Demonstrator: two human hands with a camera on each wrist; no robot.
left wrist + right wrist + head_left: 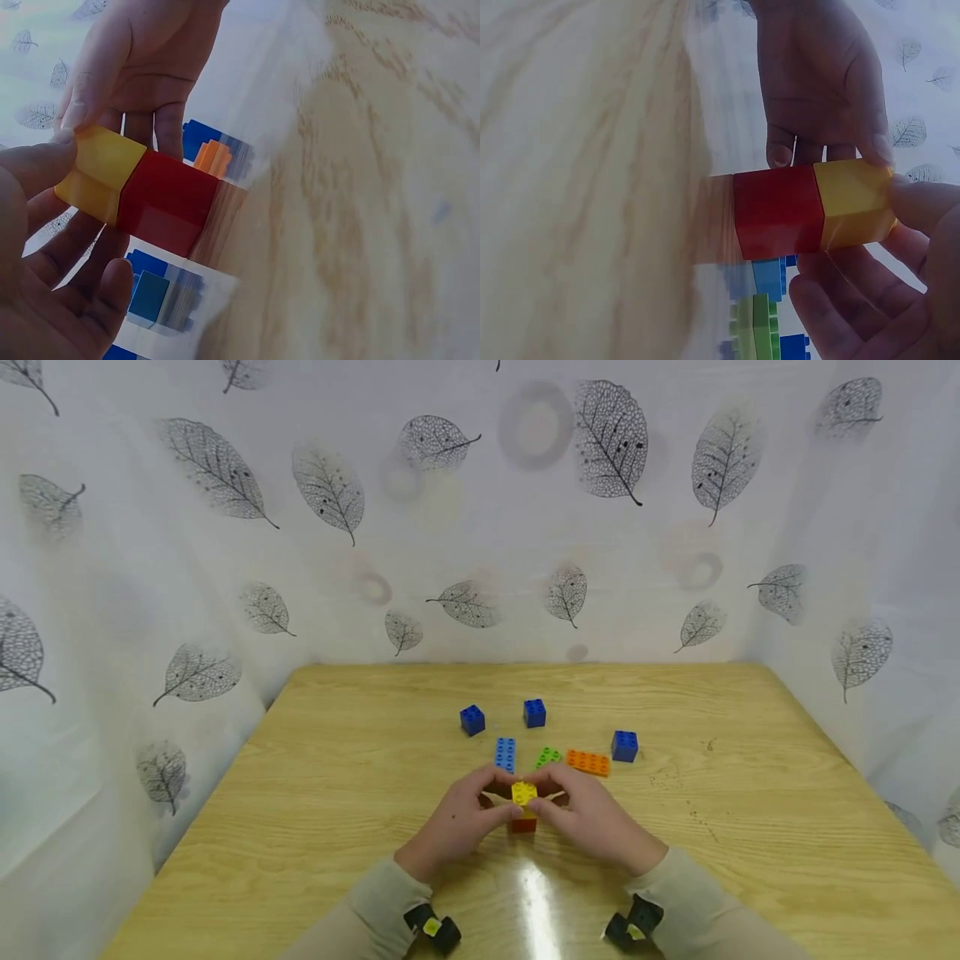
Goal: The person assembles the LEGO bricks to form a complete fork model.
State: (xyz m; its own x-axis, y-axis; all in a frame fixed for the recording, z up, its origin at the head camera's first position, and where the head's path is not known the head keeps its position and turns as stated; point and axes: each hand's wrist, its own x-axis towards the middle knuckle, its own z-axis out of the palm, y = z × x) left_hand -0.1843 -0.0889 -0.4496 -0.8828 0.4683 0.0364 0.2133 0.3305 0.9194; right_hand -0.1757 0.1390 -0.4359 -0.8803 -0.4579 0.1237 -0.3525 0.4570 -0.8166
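A yellow block (523, 792) with studs on top sits squarely on a red block (523, 826), which stands on the wooden table. My left hand (467, 814) pinches the yellow block from the left, thumb on the near side and fingertips behind. From the right, my right hand (588, 814) pinches the same block in a matching way. Both wrist views show the yellow block (101, 169) flush against the red block (778, 211), with no gap that I can see. The fingers partly hide the yellow block's sides.
Beyond the hands lie a light blue brick (506, 754), a green brick (548, 757), partly covered by the right hand, and an orange brick (588, 762). Farther off stand blue blocks (472, 720), (535, 712) and a blue block at right (625, 746). A leaf-patterned curtain (480, 527) borders the table (337, 760).
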